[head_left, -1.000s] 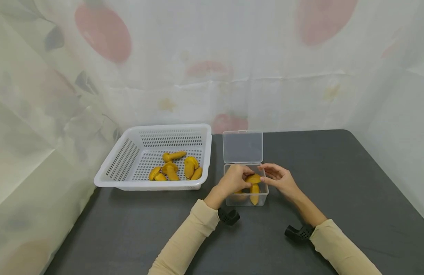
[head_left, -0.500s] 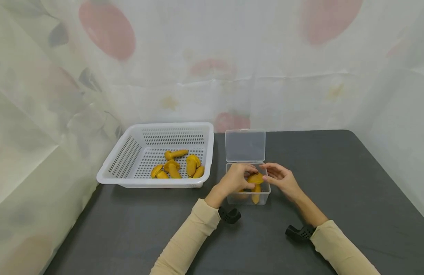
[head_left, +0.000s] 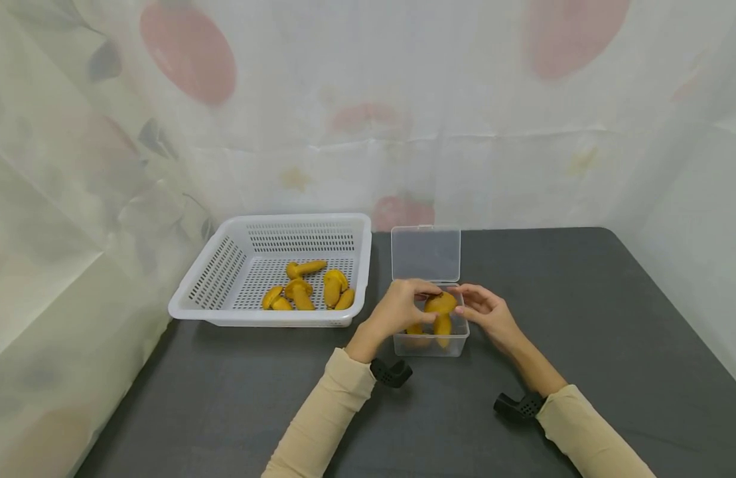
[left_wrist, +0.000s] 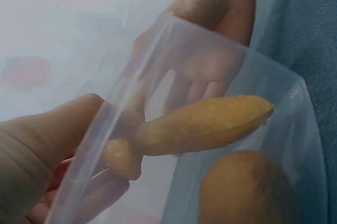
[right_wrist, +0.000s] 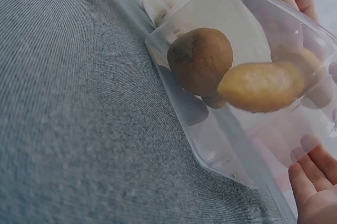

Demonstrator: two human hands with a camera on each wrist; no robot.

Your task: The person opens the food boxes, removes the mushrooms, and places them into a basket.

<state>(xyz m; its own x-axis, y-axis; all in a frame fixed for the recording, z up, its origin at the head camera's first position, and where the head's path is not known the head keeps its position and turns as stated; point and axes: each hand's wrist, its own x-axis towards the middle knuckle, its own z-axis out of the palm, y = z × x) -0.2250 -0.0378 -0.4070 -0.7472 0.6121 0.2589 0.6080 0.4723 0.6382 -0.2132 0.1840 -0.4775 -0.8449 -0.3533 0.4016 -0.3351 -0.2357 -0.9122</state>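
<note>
My left hand (head_left: 397,309) holds a yellow-brown mushroom (head_left: 442,325) by its cap, thumb and fingertips at the cap's edge. The stem points down inside a small clear plastic box (head_left: 430,346), whose hinged lid (head_left: 425,254) stands raised at the back. A second mushroom (right_wrist: 200,60) lies in the box, on the left. My right hand (head_left: 490,315) is at the box's right side, with fingers fairly straight by the rim and the thumb close to the held cap. Through the clear wall, the left wrist view shows the held mushroom's stem (left_wrist: 210,124).
A white perforated basket (head_left: 185,302) stands to the left of the box. Several more mushrooms (head_left: 300,293) lie on its right half. Both stand on a dark table (head_left: 242,398), with a printed curtain (head_left: 493,133) behind and on the left.
My left hand has shifted slightly left, and the mushroom sits a little higher and further left, with more of its cap showing. My right hand stays by the rim.
</note>
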